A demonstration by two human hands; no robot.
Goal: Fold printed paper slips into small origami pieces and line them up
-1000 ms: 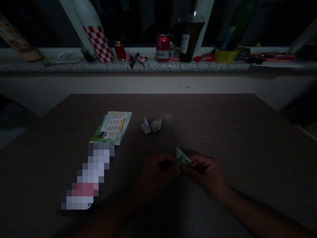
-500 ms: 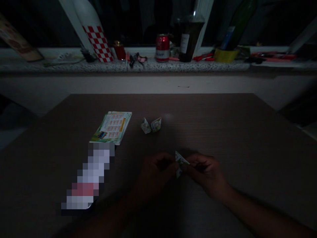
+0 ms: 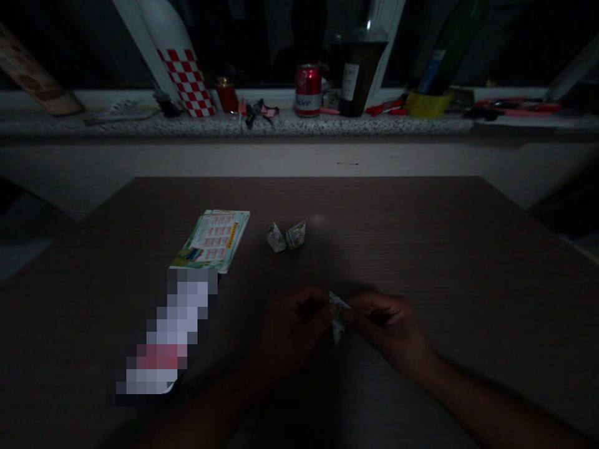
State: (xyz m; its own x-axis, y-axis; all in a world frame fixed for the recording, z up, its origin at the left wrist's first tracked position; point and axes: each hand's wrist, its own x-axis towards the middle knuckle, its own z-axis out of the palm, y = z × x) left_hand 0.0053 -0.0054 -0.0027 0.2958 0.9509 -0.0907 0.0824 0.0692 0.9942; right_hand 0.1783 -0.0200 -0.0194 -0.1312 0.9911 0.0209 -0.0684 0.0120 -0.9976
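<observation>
On the dim bench (image 3: 421,212), near centre, left hand (image 3: 297,324) and right hand (image 3: 395,327) are closed in fingertip pinches, a small folded paper (image 3: 339,321) held between them. Creases could be skewed by poor light; the sheet could be torn by uneven pull.

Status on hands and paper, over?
Left hand and right hand pinching patterned paper. Folded shapes ahead, printed stack off left; neither seems in the way.
</observation>
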